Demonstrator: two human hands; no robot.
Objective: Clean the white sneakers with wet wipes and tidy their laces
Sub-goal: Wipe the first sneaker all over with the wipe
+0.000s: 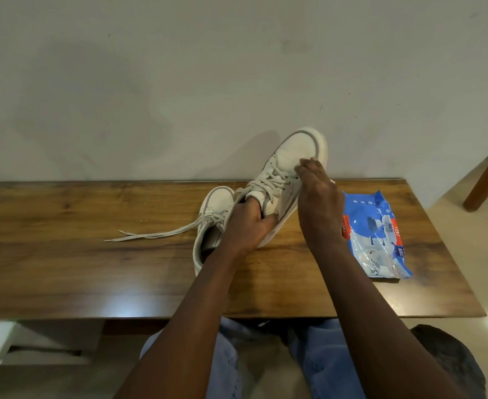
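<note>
white sneaker one, the raised sneaker (294, 151), is tilted with its toe up toward the wall (179, 82) and its heel end down at the wooden worktop (64, 254), right of the middle. its laces are threaded and slack over the tongue. the left hand (248, 223) holds it at the heel collar, with fingers curled into the opening, so that grip is clamped on the shoe. the right hand (320, 205) reaches over the shoe's right side, its fingertips (306, 165) bunched together and touching the upper beside the top eyelets. a sliver of white shows at the hand's far edge, but what it is stays unclear, and i cannot tell whether this grip is pinching anything or only pressing.

the second sneaker (214, 214) lies flat on the worktop just left of the raised one, toe toward the wall, its heel partly hidden by the left forearm. its loose laces (150, 234) trail out to the left across the wood.

a blue and white pack of wet wipes (375, 234) lies flat on the worktop to the right of the right hand, near the right edge. blue jeans (323, 364) show below the near edge, and a wooden leg (487, 180) stands on the floor at far right.
</note>
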